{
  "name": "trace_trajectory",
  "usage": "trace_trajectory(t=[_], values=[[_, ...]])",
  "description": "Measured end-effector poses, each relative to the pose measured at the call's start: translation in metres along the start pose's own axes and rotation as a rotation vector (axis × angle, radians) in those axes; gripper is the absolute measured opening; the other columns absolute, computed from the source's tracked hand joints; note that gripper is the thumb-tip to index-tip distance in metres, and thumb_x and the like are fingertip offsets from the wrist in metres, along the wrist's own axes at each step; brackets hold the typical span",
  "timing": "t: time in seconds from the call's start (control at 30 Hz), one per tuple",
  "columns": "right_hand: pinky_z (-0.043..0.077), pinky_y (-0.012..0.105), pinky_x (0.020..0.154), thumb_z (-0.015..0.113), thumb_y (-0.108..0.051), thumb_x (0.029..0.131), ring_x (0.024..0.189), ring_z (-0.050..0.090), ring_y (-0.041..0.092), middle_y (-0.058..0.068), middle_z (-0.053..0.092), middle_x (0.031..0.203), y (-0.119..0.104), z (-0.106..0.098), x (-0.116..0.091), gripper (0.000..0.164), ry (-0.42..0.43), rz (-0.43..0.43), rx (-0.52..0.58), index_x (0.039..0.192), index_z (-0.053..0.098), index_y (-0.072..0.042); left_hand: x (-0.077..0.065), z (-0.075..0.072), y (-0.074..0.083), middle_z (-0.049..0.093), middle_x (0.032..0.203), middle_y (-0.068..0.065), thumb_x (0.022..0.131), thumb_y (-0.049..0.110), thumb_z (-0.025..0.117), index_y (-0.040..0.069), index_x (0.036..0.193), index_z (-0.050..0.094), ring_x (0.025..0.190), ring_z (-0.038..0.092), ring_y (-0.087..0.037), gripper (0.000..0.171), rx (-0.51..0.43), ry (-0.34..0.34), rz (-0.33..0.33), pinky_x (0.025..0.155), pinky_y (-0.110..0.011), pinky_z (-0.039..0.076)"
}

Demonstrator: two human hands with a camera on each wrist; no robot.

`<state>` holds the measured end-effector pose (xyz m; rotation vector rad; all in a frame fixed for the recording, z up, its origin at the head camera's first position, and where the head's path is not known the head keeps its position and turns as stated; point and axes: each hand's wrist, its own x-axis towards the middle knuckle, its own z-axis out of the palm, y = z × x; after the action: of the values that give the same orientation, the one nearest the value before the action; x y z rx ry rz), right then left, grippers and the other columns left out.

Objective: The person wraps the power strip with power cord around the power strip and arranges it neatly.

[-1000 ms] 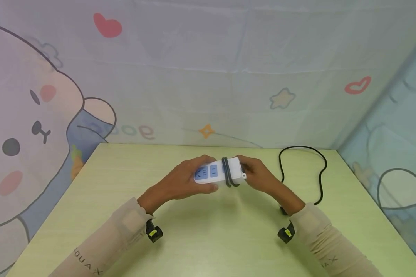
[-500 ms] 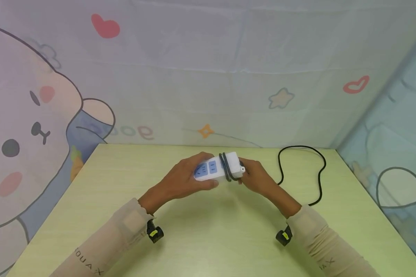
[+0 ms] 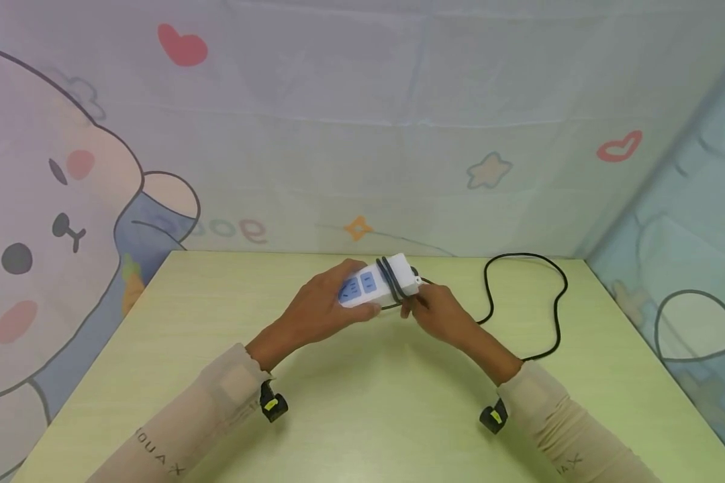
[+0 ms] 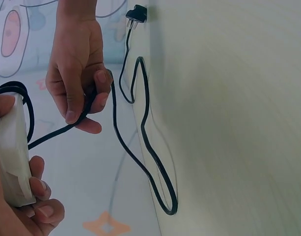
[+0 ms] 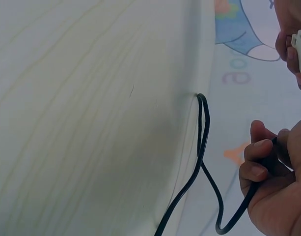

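A white power strip (image 3: 371, 282) with blue socket faces is held above the table, tilted up toward its right end. My left hand (image 3: 323, 305) grips its left end, thumb along the near side and fingers behind. Dark cord (image 3: 390, 276) is wound round the strip near its right end. Just beyond that end, my right hand (image 3: 440, 312) pinches the black cord (image 4: 80, 118) between curled fingers, as the left wrist view shows. From this hand the loose cord (image 5: 202, 142) hangs down to the table. The plug (image 4: 136, 14) shows at the top of the left wrist view.
On the right side of the pale wooden table (image 3: 362, 416), more of the cord (image 3: 558, 315) lies in a wide loop. A printed cloth (image 3: 338, 134) stands behind the table's far edge, with another cloth wall (image 3: 701, 235) along the right.
The strip's right end has risen and tilted farther up. My right hand has moved slightly down, below and beside that end, and more cord shows between the hand and the strip.
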<state>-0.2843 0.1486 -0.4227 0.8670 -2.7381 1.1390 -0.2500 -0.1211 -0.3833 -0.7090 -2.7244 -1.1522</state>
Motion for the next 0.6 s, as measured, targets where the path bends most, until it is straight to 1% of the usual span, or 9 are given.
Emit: trace_trajectory(t=[0.13, 0.33, 0.5, 0.6], values=[[0.042, 0.026, 0.063, 0.055, -0.008, 0.116, 0.065, 0.049, 0.009, 0.010, 0.078, 0.089, -0.004, 0.002, -0.002, 0.025, -0.010, 0.003, 0.000, 0.117, 0.076, 0.006, 0.002, 0.002, 0.000, 0.076, 0.117, -0.005, 0.096, 0.051, 0.080, 0.021, 0.155, 0.061, 0.093, 0.069, -0.021, 0.069, 0.004, 0.027, -0.021, 0.075, -0.036, 0.055], [0.040, 0.025, 0.058, 0.055, -0.012, 0.118, 0.060, 0.045, 0.006, 0.003, 0.072, 0.083, -0.008, 0.003, -0.004, 0.026, -0.017, -0.019, -0.006, 0.124, 0.077, 0.000, 0.004, 0.004, 0.000, 0.076, 0.119, -0.006, 0.097, 0.049, 0.077, 0.019, 0.154, 0.060, 0.093, 0.069, -0.022, 0.067, -0.001, 0.059, -0.042, 0.074, -0.037, 0.055], [0.039, 0.025, 0.057, 0.053, -0.012, 0.118, 0.059, 0.044, 0.005, 0.001, 0.069, 0.082, -0.010, 0.003, -0.006, 0.028, -0.026, -0.040, -0.021, 0.126, 0.077, -0.001, 0.005, 0.006, -0.001, 0.076, 0.118, -0.008, 0.098, 0.048, 0.077, 0.017, 0.154, 0.060, 0.091, 0.069, -0.022, 0.066, 0.007, 0.074, -0.043, 0.072, -0.036, 0.054], [0.039, 0.025, 0.057, 0.053, -0.012, 0.118, 0.059, 0.043, 0.005, 0.000, 0.067, 0.081, -0.012, 0.003, -0.006, 0.026, -0.032, -0.039, -0.040, 0.123, 0.076, -0.001, 0.006, 0.007, -0.002, 0.076, 0.117, -0.007, 0.098, 0.049, 0.076, 0.016, 0.154, 0.059, 0.091, 0.069, -0.022, 0.066, 0.021, 0.076, -0.052, 0.072, -0.035, 0.054]])
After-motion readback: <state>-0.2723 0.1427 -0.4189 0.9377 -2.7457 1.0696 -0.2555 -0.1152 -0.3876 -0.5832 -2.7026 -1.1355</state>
